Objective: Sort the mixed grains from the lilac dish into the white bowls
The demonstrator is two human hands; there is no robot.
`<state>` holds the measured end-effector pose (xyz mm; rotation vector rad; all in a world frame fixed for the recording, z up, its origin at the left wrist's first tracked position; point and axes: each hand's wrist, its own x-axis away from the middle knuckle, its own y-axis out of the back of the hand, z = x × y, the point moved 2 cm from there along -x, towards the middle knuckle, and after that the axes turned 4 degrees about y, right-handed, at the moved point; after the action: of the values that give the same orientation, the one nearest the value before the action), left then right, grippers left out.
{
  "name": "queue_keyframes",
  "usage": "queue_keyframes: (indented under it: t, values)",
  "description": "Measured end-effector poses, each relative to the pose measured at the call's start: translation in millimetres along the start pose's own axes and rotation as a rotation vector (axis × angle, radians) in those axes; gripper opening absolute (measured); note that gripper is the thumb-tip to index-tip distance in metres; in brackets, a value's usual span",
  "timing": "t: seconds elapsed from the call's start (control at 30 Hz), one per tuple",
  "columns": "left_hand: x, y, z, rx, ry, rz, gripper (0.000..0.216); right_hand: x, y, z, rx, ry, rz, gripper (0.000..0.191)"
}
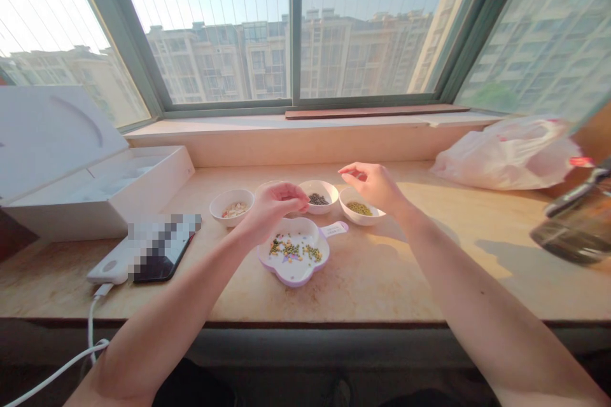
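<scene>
A lilac heart-shaped dish [296, 270] with a short handle holds mixed green, yellow and dark beans. Behind it stand small white bowls: one with pale pieces [231, 205], one with dark seeds [319, 196], one with green beans [359, 206], and another partly hidden behind my left hand. My left hand [274, 203] hovers above the dish's far rim, fingers curled in a pinch; what it holds is too small to make out. My right hand [372, 183] is raised over the green-bean bowl, thumb and fingers pinched together on something I cannot see.
An open white box [102, 187] sits at the left, with a phone [162, 254] on a white power bank and its cable in front of it. A white plastic bag [508, 152] lies at the right, a dark glass jar [577, 222] beyond it. The window is behind.
</scene>
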<state>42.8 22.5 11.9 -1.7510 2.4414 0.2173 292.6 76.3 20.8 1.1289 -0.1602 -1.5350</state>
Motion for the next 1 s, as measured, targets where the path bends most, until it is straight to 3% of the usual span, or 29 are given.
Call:
queue_keyframes:
  t: [0.17, 0.33, 0.7, 0.8, 0.87, 0.93, 1.0]
  values:
    - [1, -1, -5, 0.298, 0.077, -0.007, 0.023, 19, -17, 35, -0.397, 0.096, 0.05, 0.03]
    - [1, -6, 0, 0.373, 0.115, 0.034, 0.024, 34, -35, 58, -0.561, 0.11, 0.179, 0.038]
    - [-1, -6, 15, 0.306, 0.183, -0.038, 0.026, 38, -38, 59, -0.37, 0.328, 0.088, 0.016]
    - [-1, -3, 13, 0.076, 0.107, -0.086, 0.017, 37, -34, 57, -0.307, 0.371, 0.031, 0.017]
    - [0, -2, 11, -0.291, 0.0, -0.086, 0.006, 34, -29, 53, -0.249, 0.368, -0.03, 0.018]
    - [2, -3, 12, -0.724, -0.087, -0.007, 0.014, 29, -23, 46, -0.176, 0.343, -0.07, 0.02]
    - [5, -6, 17, -0.999, -0.115, 0.1, 0.022, 21, -17, 36, -0.09, 0.305, -0.082, 0.023]
